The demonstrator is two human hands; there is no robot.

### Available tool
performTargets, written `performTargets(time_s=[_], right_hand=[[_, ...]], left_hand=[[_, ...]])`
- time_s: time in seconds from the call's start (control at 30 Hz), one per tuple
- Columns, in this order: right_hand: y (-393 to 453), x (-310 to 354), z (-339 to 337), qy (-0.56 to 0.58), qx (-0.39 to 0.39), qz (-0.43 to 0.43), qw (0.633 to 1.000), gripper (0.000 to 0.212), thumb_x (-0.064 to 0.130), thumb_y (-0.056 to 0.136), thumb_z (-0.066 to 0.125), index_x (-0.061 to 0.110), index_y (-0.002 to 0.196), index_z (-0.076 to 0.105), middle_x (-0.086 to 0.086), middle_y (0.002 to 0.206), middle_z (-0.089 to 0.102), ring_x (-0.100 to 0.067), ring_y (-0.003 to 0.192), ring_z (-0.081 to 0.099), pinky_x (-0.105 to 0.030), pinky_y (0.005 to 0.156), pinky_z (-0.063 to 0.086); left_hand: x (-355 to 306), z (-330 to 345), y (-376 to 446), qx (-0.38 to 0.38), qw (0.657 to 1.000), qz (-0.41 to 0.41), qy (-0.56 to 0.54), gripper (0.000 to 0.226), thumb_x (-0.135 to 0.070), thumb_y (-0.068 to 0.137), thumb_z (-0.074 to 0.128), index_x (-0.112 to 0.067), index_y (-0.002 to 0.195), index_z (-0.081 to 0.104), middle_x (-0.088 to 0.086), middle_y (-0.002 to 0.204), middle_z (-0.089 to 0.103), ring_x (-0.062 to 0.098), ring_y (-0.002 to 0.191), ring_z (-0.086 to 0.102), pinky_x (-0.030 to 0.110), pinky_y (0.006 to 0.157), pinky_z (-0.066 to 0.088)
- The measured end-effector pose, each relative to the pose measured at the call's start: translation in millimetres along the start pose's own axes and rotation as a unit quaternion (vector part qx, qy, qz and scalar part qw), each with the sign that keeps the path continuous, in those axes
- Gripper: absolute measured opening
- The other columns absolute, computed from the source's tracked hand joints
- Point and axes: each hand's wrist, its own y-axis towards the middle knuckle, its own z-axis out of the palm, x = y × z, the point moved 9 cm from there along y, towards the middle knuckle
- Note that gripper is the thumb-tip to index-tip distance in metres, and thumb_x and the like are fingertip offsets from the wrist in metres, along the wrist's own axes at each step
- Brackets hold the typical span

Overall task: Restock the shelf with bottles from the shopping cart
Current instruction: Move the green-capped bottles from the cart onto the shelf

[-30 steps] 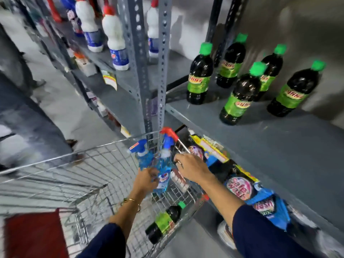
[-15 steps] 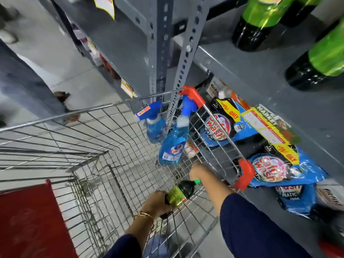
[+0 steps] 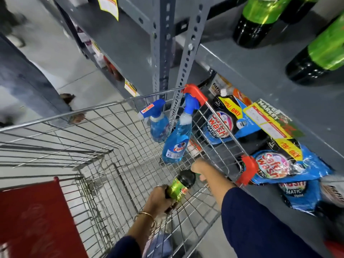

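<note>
Now you hold the dark bottle (image 3: pixel 181 186) inside the cart (image 3: pixel 104 112).
Your left hand (image 3: pixel 158 201) wraps its bottom; your right hand (image 3: pixel 202 169) seems to grip its top.

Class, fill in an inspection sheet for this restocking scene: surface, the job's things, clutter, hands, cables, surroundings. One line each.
Surface: grey metal shelf, bare patches between standing bottles.
Job's things: dark bottle with green label held low inside the wire shopping cart; two shelf bottles of the same kind stand upright on the shelf.
Clutter: two blue spray bottles hang by their triggers on the cart's rim; blue detergent pouches lie on the lower shelf.
Hands: left hand has its grip on the bottle's lower body; right hand grips its neck end.
Cables: nothing seen.
Surroundings: perforated shelf uprights, yellow price tags, pale floor.
</note>
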Motion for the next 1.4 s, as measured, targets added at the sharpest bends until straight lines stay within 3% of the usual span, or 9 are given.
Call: performTargets(time_s=[0.23, 0.43, 0.57, 0.7, 0.83, 0.93, 1.13, 1.27, 1.4], right_hand=[[-87.7, 41.5, -84.7, 0.104, -0.153, -0.135, 0.973, 0.031, 0.012, 0.090, 0.055, -0.006, 0.115, 0.055, -0.024, 0.121, 0.061, -0.035, 0.110, 0.059, -0.036, 0.087, 0.050], [-217.4, 25.6, -169.0, 0.169, -0.325, -0.226, 0.903, 0.023, 0.017, 0.083, 0.060, 0.000, 0.099, 0.065, -0.023, 0.104, 0.068, -0.036, 0.098, 0.061, -0.035, 0.071, 0.047], [-296.5, -13.2, -223.6, 0.259, -0.386, -0.262, 0.846, 0.020, 0.022, 0.076, 0.069, 0.010, 0.093, 0.071, -0.016, 0.096, 0.072, -0.032, 0.093, 0.064, -0.033, 0.072, 0.048], [-355.8, -57.9, -278.3, 0.305, -0.448, -0.289, 0.789, 0.027, 0.026, 0.073, 0.073, 0.018, 0.099, 0.071, -0.009, 0.101, 0.072, -0.027, 0.098, 0.064, -0.028, 0.074, 0.045], [-390.2, -105.1, -325.7, 0.319, -0.497, -0.294, 0.751, 0.028, 0.025, 0.074, 0.074, 0.019, 0.101, 0.070, -0.007, 0.098, 0.073, -0.025, 0.095, 0.065, -0.024, 0.069, 0.041], [-394.6, -122.9, -342.0, 0.299, -0.521, -0.293, 0.744, 0.026, 0.019, 0.076, 0.073, 0.014, 0.101, 0.069, -0.010, 0.098, 0.072, -0.026, 0.095, 0.064, -0.029, 0.074, 0.045], [-360.8, -154.1, -357.5, 0.249, -0.577, -0.226, 0.744, 0.031, 0.019, 0.082, 0.067, 0.013, 0.113, 0.063, -0.015, 0.107, 0.070, -0.035, 0.102, 0.060, -0.034, 0.080, 0.045], [-345.6, -158.2, -375.8, 0.222, -0.600, -0.209, 0.740, 0.035, 0.020, 0.084, 0.066, 0.010, 0.116, 0.059, -0.020, 0.106, 0.068, -0.038, 0.102, 0.059, -0.039, 0.082, 0.047], [-338.3, -163.1, -382.4, 0.231, -0.611, -0.198, 0.731, 0.039, 0.020, 0.083, 0.067, 0.011, 0.120, 0.057, -0.021, 0.110, 0.067, -0.038, 0.104, 0.059, -0.040, 0.087, 0.046]], left_hand=[[-64.0, -58.0, -32.1, -0.083, 0.994, 0.069, -0.034, 0.053, -0.028, 0.063, 0.062, -0.005, 0.110, 0.057, 0.017, 0.101, 0.069, 0.029, 0.093, 0.063, 0.027, 0.076, 0.047], [-141.3, -98.3, -85.5, -0.155, 0.963, 0.192, -0.108, 0.054, -0.030, 0.052, 0.066, -0.008, 0.101, 0.062, 0.008, 0.084, 0.069, -0.002, 0.067, 0.062, 0.015, 0.067, 0.048], [-219.2, -101.6, -123.9, -0.155, 0.939, 0.274, -0.135, 0.062, -0.036, 0.051, 0.068, -0.022, 0.111, 0.056, 0.012, 0.102, 0.068, 0.023, 0.093, 0.066, 0.041, 0.087, 0.054], [-302.5, -96.0, -150.3, -0.170, 0.910, 0.350, -0.145, 0.057, -0.032, 0.054, 0.071, -0.030, 0.108, 0.054, 0.013, 0.107, 0.067, 0.027, 0.099, 0.064, 0.048, 0.091, 0.052], [-381.3, -81.7, -162.0, -0.171, 0.889, 0.406, -0.125, 0.058, -0.018, 0.058, 0.070, -0.013, 0.114, 0.053, 0.007, 0.101, 0.065, 0.019, 0.091, 0.063, 0.018, 0.082, 0.051], [-420.0, -62.3, -158.3, -0.163, 0.888, 0.421, -0.084, 0.060, -0.009, 0.062, 0.075, -0.007, 0.117, 0.050, 0.008, 0.103, 0.065, 0.016, 0.091, 0.059, 0.008, 0.073, 0.045], [-448.7, -20.5, -116.2, -0.132, 0.899, 0.407, -0.089, 0.062, -0.005, 0.067, 0.072, -0.007, 0.122, 0.045, 0.018, 0.116, 0.062, 0.029, 0.109, 0.058, 0.040, 0.094, 0.049], [-470.6, -11.6, -101.7, -0.109, 0.901, 0.410, -0.095, 0.058, -0.001, 0.072, 0.068, -0.007, 0.124, 0.043, 0.015, 0.119, 0.060, 0.022, 0.110, 0.055, 0.030, 0.093, 0.043], [-477.2, -7.5, -92.9, -0.098, 0.896, 0.424, -0.090, 0.061, -0.004, 0.073, 0.068, -0.011, 0.127, 0.041, 0.015, 0.123, 0.059, 0.028, 0.116, 0.053, 0.040, 0.100, 0.043]])
